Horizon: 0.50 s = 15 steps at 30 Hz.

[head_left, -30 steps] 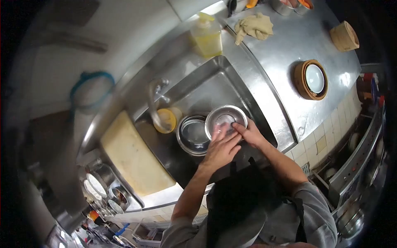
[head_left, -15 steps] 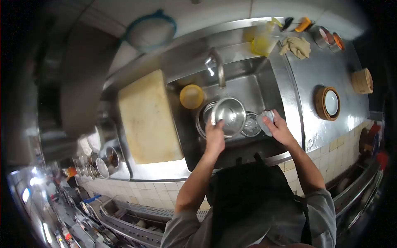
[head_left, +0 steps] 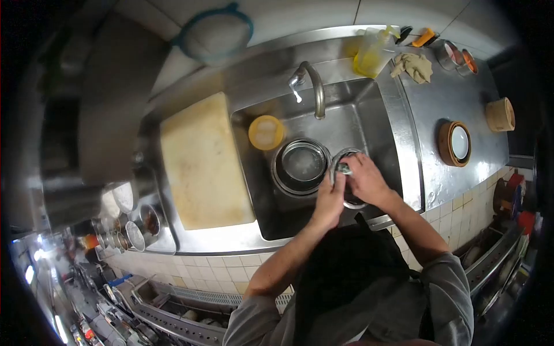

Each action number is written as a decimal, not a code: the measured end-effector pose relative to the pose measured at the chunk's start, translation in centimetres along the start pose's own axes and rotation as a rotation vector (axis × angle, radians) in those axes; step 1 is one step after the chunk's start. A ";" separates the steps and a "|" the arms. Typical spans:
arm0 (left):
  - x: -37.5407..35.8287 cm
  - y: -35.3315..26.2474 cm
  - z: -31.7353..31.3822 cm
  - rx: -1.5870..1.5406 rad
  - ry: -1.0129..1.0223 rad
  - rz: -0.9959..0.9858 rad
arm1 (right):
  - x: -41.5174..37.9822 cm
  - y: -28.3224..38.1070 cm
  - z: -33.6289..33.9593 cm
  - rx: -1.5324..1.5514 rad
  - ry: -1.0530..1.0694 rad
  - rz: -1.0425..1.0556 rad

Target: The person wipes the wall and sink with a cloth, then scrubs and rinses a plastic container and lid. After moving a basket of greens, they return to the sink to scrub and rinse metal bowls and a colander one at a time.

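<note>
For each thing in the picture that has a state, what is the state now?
Tap: no water seen running.
Large steel bowl: upright in the sink, untouched.
Small steel bowl: held by both hands.
Left hand: gripping the bowl's rim.
Right hand: pressing inside the bowl.
Bamboo steamer: open, plate inside.

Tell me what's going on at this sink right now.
A person stands at a steel sink, washing up. Both hands are on a small metal bowl: the left hand grips its near rim and the right hand rubs inside it with something small. A larger metal bowl sits beside it, with a yellow lid nearby.
</note>
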<state>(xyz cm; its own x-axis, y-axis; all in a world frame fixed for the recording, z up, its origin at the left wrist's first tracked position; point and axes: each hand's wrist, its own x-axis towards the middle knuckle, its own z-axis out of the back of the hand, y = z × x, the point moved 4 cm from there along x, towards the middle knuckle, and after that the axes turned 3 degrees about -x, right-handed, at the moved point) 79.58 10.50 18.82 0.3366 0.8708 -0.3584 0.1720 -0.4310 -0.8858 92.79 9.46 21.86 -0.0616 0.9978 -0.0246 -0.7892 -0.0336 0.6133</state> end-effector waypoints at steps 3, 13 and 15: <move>4.2 -1.9 2.3 -0.071 -0.025 0.227 | 0.3 0.7 -2.6 0.017 0.056 0.135; 4.7 10.1 2.7 -0.137 -0.061 0.579 | -2.4 -5.5 -7.1 0.217 0.184 -0.129; 5.3 14.3 3.2 0.001 -0.135 0.649 | -4.1 -7.1 -7.6 0.217 0.341 -0.186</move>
<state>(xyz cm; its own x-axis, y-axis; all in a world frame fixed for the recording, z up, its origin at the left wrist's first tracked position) 80.81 9.68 3.34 0.2527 0.4563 -0.8532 -0.0278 -0.8780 -0.4778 93.97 5.14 11.62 -0.1579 0.9084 -0.3871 -0.6615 0.1937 0.7245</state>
